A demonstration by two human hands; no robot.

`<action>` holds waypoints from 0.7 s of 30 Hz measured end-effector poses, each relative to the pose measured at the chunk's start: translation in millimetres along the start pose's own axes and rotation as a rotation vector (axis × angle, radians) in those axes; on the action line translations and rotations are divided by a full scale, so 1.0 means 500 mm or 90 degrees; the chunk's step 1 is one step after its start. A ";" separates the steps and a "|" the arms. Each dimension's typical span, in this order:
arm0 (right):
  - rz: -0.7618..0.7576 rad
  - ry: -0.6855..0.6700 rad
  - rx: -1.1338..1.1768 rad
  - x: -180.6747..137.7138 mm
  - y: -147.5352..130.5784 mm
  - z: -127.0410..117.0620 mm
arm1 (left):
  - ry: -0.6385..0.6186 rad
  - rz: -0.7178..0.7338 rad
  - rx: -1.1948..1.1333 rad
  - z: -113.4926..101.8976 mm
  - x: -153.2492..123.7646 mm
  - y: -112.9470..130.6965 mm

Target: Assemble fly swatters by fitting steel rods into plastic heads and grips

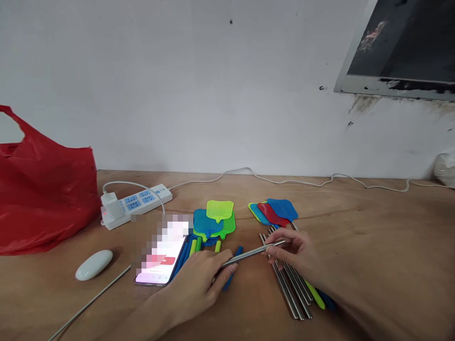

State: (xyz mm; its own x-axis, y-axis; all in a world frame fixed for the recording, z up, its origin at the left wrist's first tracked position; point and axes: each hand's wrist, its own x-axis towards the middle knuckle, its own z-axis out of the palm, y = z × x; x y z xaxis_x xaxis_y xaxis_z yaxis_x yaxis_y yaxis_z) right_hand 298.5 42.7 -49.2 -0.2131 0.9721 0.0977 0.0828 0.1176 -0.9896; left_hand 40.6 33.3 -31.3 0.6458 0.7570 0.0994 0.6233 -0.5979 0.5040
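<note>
A thin silver metal tube [249, 254] is held slanting above the table between both hands. My left hand [202, 277] is closed around its lower left end, and my right hand [293, 248] pinches the upper right end between thumb and fingers. Under my right hand lies a bundle of similar metal tubes [293, 291]. Beyond them are stacked blue and red fly swatter heads [284, 208]. Near my left hand is another pile of fly swatter heads [220, 210] in yellow-green, blue and green. A blue handle [232, 272] lies beside my left fingers, and a yellow-green handle [315, 294] shows below my right wrist.
A lit phone [161, 265], partly blurred out, stands left of the swatter pile. Further left are a white mouse [94, 265], a power strip [142, 201] with a plugged charger, and a red plastic bag [46, 189]. A white cord [284, 181] runs along the wall.
</note>
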 end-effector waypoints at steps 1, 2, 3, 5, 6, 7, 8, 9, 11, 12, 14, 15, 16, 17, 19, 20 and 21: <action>-0.022 -0.014 -0.068 0.002 -0.001 -0.006 | -0.006 0.000 0.019 -0.007 0.000 -0.002; -0.054 -0.039 -0.143 0.003 -0.003 -0.011 | -0.012 0.001 0.034 -0.014 0.001 -0.004; -0.098 -0.069 -0.224 0.003 -0.004 -0.014 | -0.012 0.003 0.049 -0.020 0.002 -0.005; -0.208 -0.122 -0.381 0.000 -0.007 -0.013 | -0.015 0.014 0.076 -0.027 0.003 -0.007; -0.257 -0.137 -0.451 -0.004 -0.009 -0.009 | -0.019 0.019 0.091 -0.028 0.003 -0.007; -0.292 -0.145 -0.513 -0.008 -0.012 -0.004 | -0.029 0.022 0.108 -0.028 0.003 -0.007; -0.310 -0.150 -0.564 -0.012 -0.016 0.001 | -0.040 0.024 0.124 -0.027 0.001 -0.008; -0.314 -0.155 -0.604 -0.015 -0.022 0.006 | -0.051 0.027 0.137 -0.026 -0.002 -0.009; -0.304 -0.176 -0.656 -0.020 -0.035 0.009 | -0.068 0.036 0.148 -0.026 -0.014 -0.016; -0.299 -0.188 -0.668 -0.022 -0.042 0.006 | -0.068 0.037 0.150 -0.027 -0.022 -0.022; -0.292 -0.197 -0.667 -0.024 -0.052 -0.011 | -0.052 0.028 0.155 -0.034 -0.042 -0.039; -0.279 -0.174 -0.663 -0.025 -0.054 -0.023 | -0.040 0.021 0.166 -0.038 -0.053 -0.048; -0.272 -0.145 -0.654 -0.027 -0.054 -0.035 | -0.030 0.014 0.170 -0.042 -0.064 -0.058; -0.265 -0.133 -0.650 -0.030 -0.053 -0.046 | -0.032 0.002 0.168 -0.046 -0.073 -0.065; -0.238 -0.125 -0.654 -0.038 -0.047 -0.058 | -0.042 -0.021 0.157 -0.050 -0.086 -0.070; -0.234 -0.121 -0.656 -0.043 -0.044 -0.058 | -0.050 -0.036 0.151 -0.051 -0.089 -0.067; -0.238 -0.117 -0.657 -0.047 -0.042 -0.054 | -0.056 -0.047 0.147 -0.051 -0.089 -0.060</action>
State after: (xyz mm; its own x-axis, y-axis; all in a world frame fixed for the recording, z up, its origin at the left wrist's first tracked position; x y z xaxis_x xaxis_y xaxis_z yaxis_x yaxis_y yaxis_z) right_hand 328.2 22.9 -28.0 -0.5278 0.8053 0.2700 0.7352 0.5924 -0.3295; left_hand -18.0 24.4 -29.0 0.6247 0.7808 -0.0101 0.7476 -0.5942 0.2967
